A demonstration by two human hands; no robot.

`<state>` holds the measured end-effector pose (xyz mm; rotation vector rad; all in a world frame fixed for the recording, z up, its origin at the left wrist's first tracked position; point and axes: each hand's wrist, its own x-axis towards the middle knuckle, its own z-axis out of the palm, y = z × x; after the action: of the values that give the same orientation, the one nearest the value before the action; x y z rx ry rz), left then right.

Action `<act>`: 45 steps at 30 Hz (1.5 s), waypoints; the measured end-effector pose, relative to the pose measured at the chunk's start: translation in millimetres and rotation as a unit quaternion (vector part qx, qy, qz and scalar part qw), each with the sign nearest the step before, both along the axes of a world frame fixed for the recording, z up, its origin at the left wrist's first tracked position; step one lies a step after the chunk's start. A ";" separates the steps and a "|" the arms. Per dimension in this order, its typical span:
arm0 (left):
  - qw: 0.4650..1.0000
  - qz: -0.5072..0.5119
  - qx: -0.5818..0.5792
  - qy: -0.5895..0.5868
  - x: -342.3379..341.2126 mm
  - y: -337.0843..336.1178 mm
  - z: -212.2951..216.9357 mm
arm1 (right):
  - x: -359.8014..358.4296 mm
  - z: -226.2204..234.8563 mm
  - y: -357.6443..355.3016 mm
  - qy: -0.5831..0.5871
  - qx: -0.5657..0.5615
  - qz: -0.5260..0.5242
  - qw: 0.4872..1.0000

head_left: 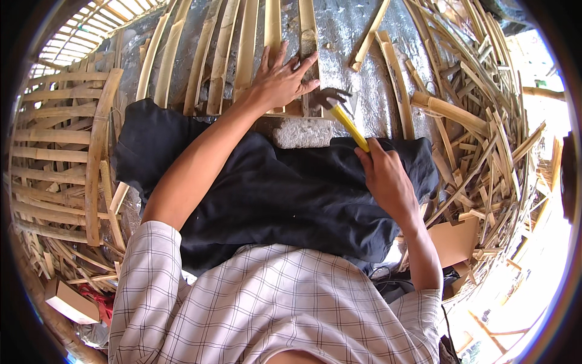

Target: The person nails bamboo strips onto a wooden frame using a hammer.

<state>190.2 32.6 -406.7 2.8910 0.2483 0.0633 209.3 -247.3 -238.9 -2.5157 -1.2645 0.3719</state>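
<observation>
My right hand (388,174) grips a hammer (350,126) by its yellow handle, its dark claw head raised over the near end of the bamboo strips. My left hand (284,79) lies with fingers spread across two long split bamboo strips (308,36), pressing on them from above. More bamboo strips (206,54) lie side by side to the left, pointing away from me. A crosspiece at their near ends is partly hidden. Just nearer than my left hand sits a rough pale block (302,133), against the black cloth (273,188) over my lap.
A slatted bamboo panel (54,151) stands at the left. Shiny metal sheeting (357,73) lies under the strips. Heaped bamboo scraps (485,133) fill the right side. Cardboard (454,241) lies near my right forearm, and an open carton (71,301) sits at lower left.
</observation>
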 end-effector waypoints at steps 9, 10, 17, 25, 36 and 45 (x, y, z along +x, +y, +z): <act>1.000 -0.013 -0.024 0.016 1.8 -2.9 12.7 | 0.3 -15.9 -5.5 0.012 0.022 -0.050 0.998; 0.998 -0.014 -0.035 -0.045 -0.9 -1.9 5.7 | 0.2 -12.6 -2.6 -0.001 -0.049 -0.020 0.999; 0.994 -0.028 -0.067 0.079 4.1 1.4 13.9 | -7.8 -6.0 -2.1 0.057 0.113 -0.108 0.986; 0.998 -0.016 -0.052 0.012 4.3 2.4 -3.3 | -5.7 7.8 9.7 0.032 0.094 -0.093 0.991; 0.996 -0.007 -0.046 0.074 4.6 -2.8 9.7 | -16.5 9.1 7.6 0.065 0.101 -0.108 0.987; 1.000 0.006 -0.026 0.009 4.7 0.5 -1.5 | -13.5 10.3 10.5 0.066 0.078 -0.115 0.988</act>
<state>194.9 33.1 -408.2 2.8395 0.2679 0.0312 195.9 -236.7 -228.6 -2.4255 -0.9050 0.3637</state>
